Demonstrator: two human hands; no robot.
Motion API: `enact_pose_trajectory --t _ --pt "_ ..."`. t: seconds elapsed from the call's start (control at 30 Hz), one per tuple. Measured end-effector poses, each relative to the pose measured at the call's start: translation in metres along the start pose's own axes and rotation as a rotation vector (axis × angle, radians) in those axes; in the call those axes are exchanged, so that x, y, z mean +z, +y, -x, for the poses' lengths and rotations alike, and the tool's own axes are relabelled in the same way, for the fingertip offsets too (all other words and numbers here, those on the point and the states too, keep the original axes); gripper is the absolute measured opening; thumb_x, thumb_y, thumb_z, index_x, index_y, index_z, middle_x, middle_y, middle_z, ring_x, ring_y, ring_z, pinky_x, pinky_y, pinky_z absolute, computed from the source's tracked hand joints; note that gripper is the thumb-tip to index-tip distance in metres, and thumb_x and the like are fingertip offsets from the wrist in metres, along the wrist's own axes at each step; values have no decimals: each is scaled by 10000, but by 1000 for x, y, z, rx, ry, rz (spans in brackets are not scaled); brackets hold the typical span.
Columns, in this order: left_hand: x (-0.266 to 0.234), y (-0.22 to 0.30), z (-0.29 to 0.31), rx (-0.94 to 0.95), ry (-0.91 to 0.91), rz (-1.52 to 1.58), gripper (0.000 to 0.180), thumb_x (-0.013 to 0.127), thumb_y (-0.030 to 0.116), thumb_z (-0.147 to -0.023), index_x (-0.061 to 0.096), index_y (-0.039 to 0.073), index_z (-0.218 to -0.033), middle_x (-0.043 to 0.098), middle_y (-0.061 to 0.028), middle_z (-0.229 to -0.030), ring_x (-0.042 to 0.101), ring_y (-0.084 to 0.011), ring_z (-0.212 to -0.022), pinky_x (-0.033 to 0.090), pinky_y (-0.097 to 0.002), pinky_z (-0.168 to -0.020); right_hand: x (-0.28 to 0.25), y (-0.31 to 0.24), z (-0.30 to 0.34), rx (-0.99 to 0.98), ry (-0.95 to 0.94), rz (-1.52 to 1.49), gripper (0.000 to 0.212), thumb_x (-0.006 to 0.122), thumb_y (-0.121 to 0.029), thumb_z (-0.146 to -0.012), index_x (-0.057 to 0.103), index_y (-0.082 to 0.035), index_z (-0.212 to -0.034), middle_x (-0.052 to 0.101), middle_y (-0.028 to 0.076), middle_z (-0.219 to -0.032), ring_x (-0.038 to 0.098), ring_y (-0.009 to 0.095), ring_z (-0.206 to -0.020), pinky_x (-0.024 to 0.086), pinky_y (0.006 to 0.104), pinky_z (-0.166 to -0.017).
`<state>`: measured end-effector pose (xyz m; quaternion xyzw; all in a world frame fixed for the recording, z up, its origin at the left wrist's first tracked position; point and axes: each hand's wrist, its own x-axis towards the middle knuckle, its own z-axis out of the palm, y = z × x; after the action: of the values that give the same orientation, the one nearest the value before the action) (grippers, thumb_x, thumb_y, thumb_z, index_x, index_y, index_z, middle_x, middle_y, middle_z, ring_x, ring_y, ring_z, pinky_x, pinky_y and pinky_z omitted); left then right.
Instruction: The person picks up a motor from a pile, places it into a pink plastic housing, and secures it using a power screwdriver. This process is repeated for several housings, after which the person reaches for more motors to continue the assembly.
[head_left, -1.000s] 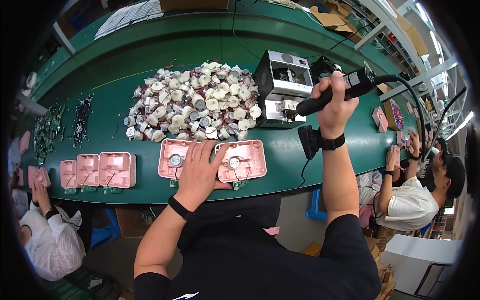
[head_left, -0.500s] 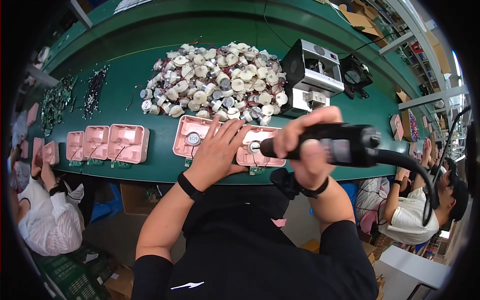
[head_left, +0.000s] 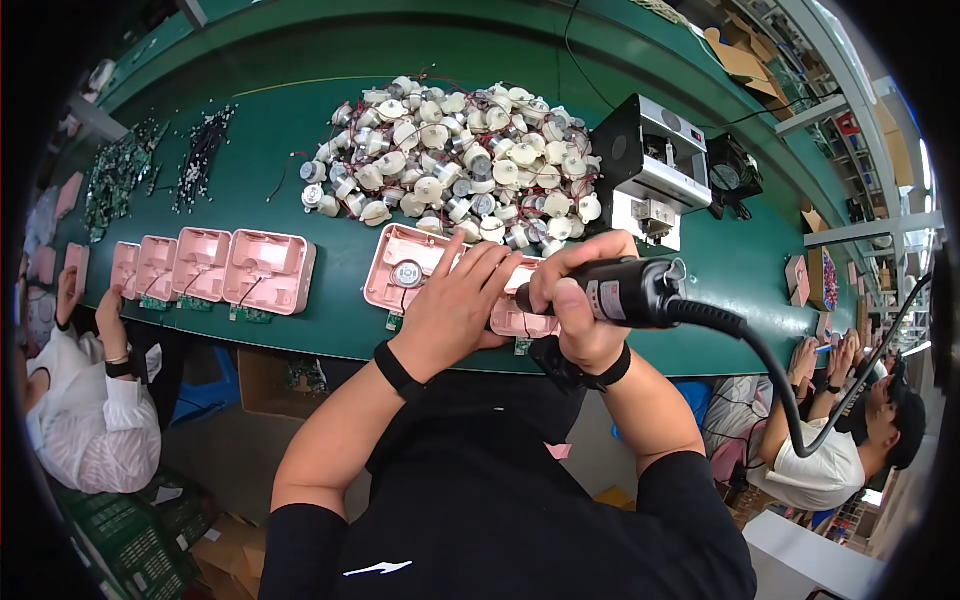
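My left hand [head_left: 452,308] lies with fingers stretched over two pink plastic housings at the table's near edge. The left housing [head_left: 380,292] has a round silver-and-white motor [head_left: 407,274] inside. Of the right housing [head_left: 507,320], only parts show between my hands. Wrapped in my right hand [head_left: 588,335] is a black electric screwdriver [head_left: 640,292], held almost level, its front end over the right housing. My fingers and the tool hide the tip and what it touches. Small green circuit boards [head_left: 394,321] hang from the housings' near sides.
A heap of white motors with red wires [head_left: 460,150] lies beyond my hands. To its right stands a black-and-silver machine [head_left: 655,165]. Several pink housings [head_left: 268,272] form a row at left, near a co-worker's hand [head_left: 112,318]. The screwdriver's cable [head_left: 765,355] loops right.
The screwdriver and my right hand have moved left and closer to the right housing. My left hand stays on the housings. At left, a co-worker's housing has joined the row.
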<state>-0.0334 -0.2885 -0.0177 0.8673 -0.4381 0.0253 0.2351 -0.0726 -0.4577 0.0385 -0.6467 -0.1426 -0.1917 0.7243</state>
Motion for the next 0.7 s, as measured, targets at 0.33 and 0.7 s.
enact_pose_trajectory --t 0.33,0.7 --pt "-12 8 -2 25 46 45 1053 940 312 -601 418 61 -1480 522 -117 -1399 473 -294 -1353 268 -505 -1232 -10 -23 -7 -69 21 65 314 641 -137 -965 409 -57 -1161 574 116 -778 540 173 -610 516 340 -611" --pt "-60 -35 76 -513 395 -32 450 752 182 -905 600 4 -1290 652 -162 -1176 628 -373 -1095 505 -433 -948 -127 -68 -76 -280 443 249 211 631 -188 -999 543 -13 -1076 576 90 -739 569 201 -587 492 337 -554"
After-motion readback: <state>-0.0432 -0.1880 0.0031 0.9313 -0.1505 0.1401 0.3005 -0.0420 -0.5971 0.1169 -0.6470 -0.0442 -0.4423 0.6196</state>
